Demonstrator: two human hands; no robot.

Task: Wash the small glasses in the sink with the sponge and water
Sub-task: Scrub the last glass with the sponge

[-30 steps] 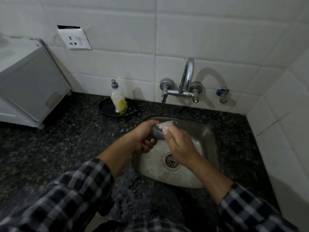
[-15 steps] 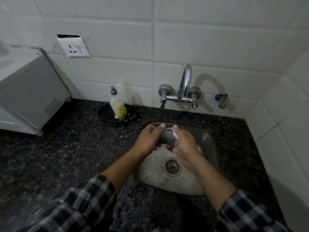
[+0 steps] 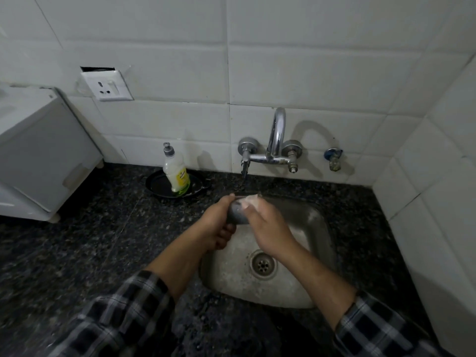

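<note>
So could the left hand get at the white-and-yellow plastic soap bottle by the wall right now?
Likely not yet: the left hand grips the small grey glass over the steel sink. The way looks free, only bare speckled black counter before the soap bottle.

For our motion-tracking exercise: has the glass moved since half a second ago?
Yes. The glass has shifted left. It was straight behind the drain in the picture, and now sits left of it.

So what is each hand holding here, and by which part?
The left hand grips the small glass around its body; the right hand pinches the pale sponge against the glass's upper end, over the sink.
</note>
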